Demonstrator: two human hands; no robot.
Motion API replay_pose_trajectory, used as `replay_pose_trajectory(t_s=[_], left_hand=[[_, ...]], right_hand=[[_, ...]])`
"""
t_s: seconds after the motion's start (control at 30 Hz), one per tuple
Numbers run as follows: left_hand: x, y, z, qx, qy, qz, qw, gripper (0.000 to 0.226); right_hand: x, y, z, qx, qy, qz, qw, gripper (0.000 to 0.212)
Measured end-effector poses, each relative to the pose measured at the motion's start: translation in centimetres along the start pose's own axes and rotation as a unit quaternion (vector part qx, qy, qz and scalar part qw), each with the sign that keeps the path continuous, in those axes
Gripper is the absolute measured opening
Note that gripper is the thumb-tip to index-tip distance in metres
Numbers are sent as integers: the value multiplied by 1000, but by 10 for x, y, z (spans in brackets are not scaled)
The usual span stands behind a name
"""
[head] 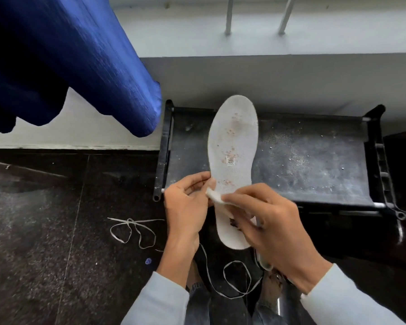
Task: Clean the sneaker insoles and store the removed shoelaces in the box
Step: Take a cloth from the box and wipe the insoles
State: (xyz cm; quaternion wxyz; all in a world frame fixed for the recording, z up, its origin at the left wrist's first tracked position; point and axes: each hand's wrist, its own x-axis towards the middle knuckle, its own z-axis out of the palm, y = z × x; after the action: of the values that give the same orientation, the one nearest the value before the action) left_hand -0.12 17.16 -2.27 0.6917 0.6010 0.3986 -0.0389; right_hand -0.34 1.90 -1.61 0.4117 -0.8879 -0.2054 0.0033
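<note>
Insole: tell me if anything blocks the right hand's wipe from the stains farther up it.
Nothing visible does. The right hand presses the white wipe on the insole, held at its edge by the left hand; the reddish stains above the wipe lie bare.

Blue curtain (80, 66) upper left; dusty black rack (314, 160) beside it; dark speckled floor (33, 231) below.

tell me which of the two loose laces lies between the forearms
The lace looped on the floor below the insole, between both sleeves. The other lace lies apart, left of the left hand.
</note>
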Motion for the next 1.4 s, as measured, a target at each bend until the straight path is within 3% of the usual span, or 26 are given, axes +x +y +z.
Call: replay_pose_trajectory(t_s=[0.13, 0.23, 0.37, 0.47, 0.57, 0.67, 0.8, 0.9, 1.1, 1.17, 1.3, 1.4], left_hand=[[-17, -15, 21, 26, -22, 7, 999, 15], [-25, -22, 35, 30, -29, 10, 999, 16], [-37, -26, 51, 11, -42, 5, 999, 15], [-46, -30, 58, 10, -60, 0, 998, 15], [-51, -35, 62, 27, -64, 5, 998, 15], [-55, -39, 65, 23, -68, 1, 997, 16], [-59, -43, 66, 20, -76, 2, 997, 15], [-61, -43, 64, 20, -79, 7, 997, 17], [-61, -42, 57, 21, -76, 2, 997, 17], [-60, -43, 56, 18, -74, -2, 997, 17], [-63, -41, 57, 11, -80, -2, 997, 16], [-65, -42, 56, 14, -80, 3, 997, 15]], right_hand=[[18, 42, -40, -109, 112, 50, 986, 18], [12, 35, -70, -106, 179, 58, 976, 15], [-28, 16, -58, -48, 66, -30, 996, 12], [-27, 46, -57, -63, 34, -15, 997, 18], [0, 88, -80, -132, 140, 58, 980, 16], [8, 85, -96, -124, 214, 91, 965, 16], [-24, 42, -71, -72, 84, -54, 992, 13], [-17, 62, -70, -82, 43, -52, 994, 27], [35, 119, -120, -164, 215, 91, 958, 16], [29, 97, -118, -144, 237, 78, 958, 15], [-6, 49, -75, -109, 83, -86, 987, 12], [2, 65, -64, -111, 7, -108, 988, 16]])
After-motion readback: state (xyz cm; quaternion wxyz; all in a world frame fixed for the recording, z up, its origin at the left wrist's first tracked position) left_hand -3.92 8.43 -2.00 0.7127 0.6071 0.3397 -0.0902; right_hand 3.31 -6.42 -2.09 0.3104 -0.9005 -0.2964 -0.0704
